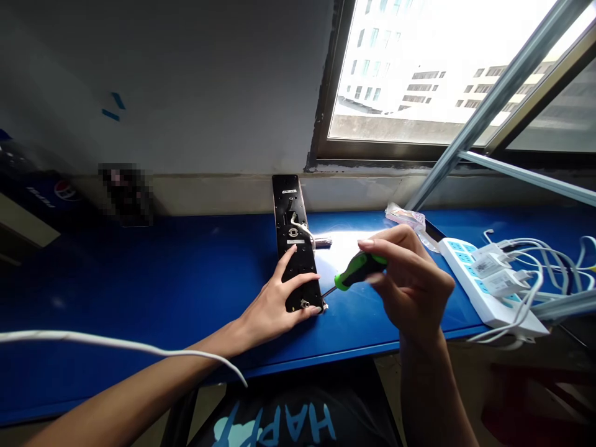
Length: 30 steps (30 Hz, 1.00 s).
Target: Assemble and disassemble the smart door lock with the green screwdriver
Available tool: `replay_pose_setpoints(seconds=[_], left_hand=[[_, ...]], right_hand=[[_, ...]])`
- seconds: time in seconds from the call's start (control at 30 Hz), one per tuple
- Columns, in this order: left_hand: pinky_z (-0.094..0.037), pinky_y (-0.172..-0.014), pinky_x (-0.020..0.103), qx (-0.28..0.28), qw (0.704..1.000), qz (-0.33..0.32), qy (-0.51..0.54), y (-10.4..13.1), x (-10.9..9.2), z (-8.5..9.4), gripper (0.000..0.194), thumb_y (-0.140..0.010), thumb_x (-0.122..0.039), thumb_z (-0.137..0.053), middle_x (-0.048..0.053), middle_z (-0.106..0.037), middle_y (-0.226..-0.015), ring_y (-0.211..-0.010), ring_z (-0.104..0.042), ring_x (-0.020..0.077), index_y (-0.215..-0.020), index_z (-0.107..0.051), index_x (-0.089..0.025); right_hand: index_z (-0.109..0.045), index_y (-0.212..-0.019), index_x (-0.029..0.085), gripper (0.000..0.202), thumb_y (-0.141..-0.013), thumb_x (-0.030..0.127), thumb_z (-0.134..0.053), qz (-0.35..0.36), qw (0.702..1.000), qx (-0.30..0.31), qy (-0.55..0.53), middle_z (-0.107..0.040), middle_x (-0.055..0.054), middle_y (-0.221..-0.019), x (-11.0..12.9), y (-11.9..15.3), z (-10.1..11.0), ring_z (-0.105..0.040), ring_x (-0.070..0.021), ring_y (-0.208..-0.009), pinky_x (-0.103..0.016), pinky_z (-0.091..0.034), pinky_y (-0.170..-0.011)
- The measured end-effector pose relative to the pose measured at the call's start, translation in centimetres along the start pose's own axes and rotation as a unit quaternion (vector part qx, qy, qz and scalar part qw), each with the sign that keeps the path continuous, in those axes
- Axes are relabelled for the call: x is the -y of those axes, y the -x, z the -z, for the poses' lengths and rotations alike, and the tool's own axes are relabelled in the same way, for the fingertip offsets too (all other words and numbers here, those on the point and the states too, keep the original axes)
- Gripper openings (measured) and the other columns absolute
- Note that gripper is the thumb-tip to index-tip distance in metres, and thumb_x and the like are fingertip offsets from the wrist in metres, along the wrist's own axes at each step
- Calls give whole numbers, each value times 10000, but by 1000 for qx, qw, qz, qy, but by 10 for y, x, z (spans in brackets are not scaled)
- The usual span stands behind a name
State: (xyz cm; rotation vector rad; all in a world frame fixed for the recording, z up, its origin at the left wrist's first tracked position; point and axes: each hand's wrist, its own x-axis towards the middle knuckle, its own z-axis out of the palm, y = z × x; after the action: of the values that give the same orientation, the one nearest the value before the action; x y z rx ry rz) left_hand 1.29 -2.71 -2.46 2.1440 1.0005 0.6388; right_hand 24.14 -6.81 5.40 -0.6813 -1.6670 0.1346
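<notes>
A long black panel point(298, 261) with screws, labels and a short white cable stands or lies on the blue table, its far end near the wall. My left hand point(274, 305) rests on its lower part, fingers spread over the surface. My right hand point(412, 279) holds a green and black screwdriver point(358, 269) between thumb and fingers. The screwdriver's shaft points down and left to the panel's lower right corner; whether the tip touches a screw is too small to tell. A small silvery cylinder point(323, 242) lies beside the panel's right edge.
On the right, a white power strip point(475, 279) holds chargers and tangled white cables. A plastic packet point(406, 217) lies near the wall. The blue table point(195, 279) runs along the wall. A white cable point(139, 347) crosses above my left forearm. A metal frame slants at the right.
</notes>
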Motion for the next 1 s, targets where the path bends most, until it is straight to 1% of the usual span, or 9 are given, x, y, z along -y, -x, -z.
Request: replay_pose_setpoints(seconds=[0.13,0.23,0.33,0.4,0.5,0.6,0.7,0.87,1.0], left_hand=[[-402,-1252,533,2,1000,4,0,1,-2,1,550,-877,-525,-773,-52,74,-1768,-1558,-340,400,-1393,-650,-380],[-412,-1246,532,1,1000,0,-2,0,-2,2,556,-875,-523,-777,-61,74,-1769,-1552,-350,407,-1397,-648,-381],[-442,-1222,545,-1,1000,-3,-2,0,-2,2,555,-878,-530,-771,-62,69,-1770,-1542,-362,423,-1397,-649,-378],[-475,-1193,558,-4,1000,-8,-2,0,-1,1,543,-885,-529,-764,-53,55,-1772,-1529,-381,435,-1393,-654,-374],[-513,-1157,567,-10,1000,-19,-6,0,0,0,538,-885,-518,-767,-31,42,-1775,-1508,-414,441,-1389,-658,-368],[-513,-1159,561,-16,1000,-24,-8,0,1,0,556,-878,-532,-771,-23,36,-1775,-1513,-409,436,-1397,-652,-369],[-490,-1180,560,-17,999,-25,-12,0,1,0,561,-880,-536,-768,-24,37,-1774,-1530,-379,435,-1401,-648,-367],[-491,-1180,562,-13,1000,-17,-16,0,-1,1,578,-889,-563,-748,-15,32,-1773,-1537,-366,431,-1417,-632,-358],[-422,-1220,603,-35,998,-25,-47,-2,1,0,619,-866,-572,-770,-4,29,-1767,-1552,-317,436,-1427,-619,-359]], right_hand=[[-645,-1426,299,434,-1037,150,-523,-57,996,40,-61,-717,-103,-1304,1,2,-2,-725,-281,-1123,-458,-664,-799],[-724,-1315,312,407,-944,149,-704,-28,998,5,-54,-758,-74,-1146,-1,4,-2,-747,-263,-994,-450,-662,-764],[-796,-1178,318,367,-827,231,-862,3,999,-42,8,-664,-31,-921,-2,5,-2,-683,-196,-819,-385,-622,-684],[-769,-1243,326,317,-931,274,-752,-16,999,-29,17,-678,-59,-1012,-2,5,-1,-695,-214,-890,-402,-631,-709],[-661,-1404,338,417,-1038,189,-525,-56,997,21,-38,-703,-97,-1311,1,6,-2,-719,-290,-1132,-502,-662,-831],[-715,-1328,344,435,-936,157,-709,-33,999,14,-37,-750,-69,-1166,2,5,-4,-744,-274,-1026,-470,-672,-790],[-786,-1203,337,430,-800,220,-881,4,1000,-19,14,-659,-34,-929,4,2,-6,-689,-204,-829,-377,-636,-666],[-651,-1413,333,425,-1030,183,-545,-53,997,37,-31,-699,-83,-1353,6,3,-7,-719,-285,-1168,-505,-660,-880],[-729,-1308,318,477,-893,85,-741,-23,1000,10,-16,-785,-58,-1181,7,3,-4,-769,-275,-1028,-488,-672,-860]])
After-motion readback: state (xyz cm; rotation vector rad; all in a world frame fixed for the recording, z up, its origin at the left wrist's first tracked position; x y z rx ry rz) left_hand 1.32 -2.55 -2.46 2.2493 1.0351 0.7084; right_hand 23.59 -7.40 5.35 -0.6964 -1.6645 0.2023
